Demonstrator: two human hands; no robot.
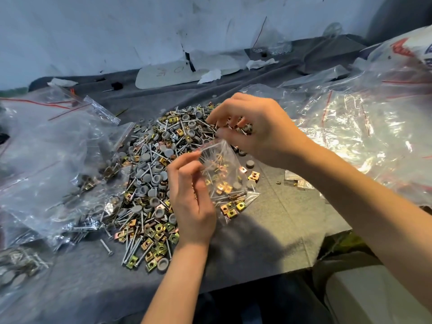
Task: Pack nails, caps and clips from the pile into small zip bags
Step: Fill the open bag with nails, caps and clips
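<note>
Left hand (189, 206) grips zip bag (225, 174) — right hand (259, 132) pinches nails (236, 126) above it

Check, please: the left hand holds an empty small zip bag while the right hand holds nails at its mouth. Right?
Not quite: the head view shows the small zip bag is not empty; clips and nails lie inside. Left hand and right hand are as stated.

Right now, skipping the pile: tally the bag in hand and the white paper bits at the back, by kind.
Small zip bag, pinched by the left hand: 1
Crumpled white paper scraps: 3
Flat white sheet with writing: 1
Total: 5
</note>
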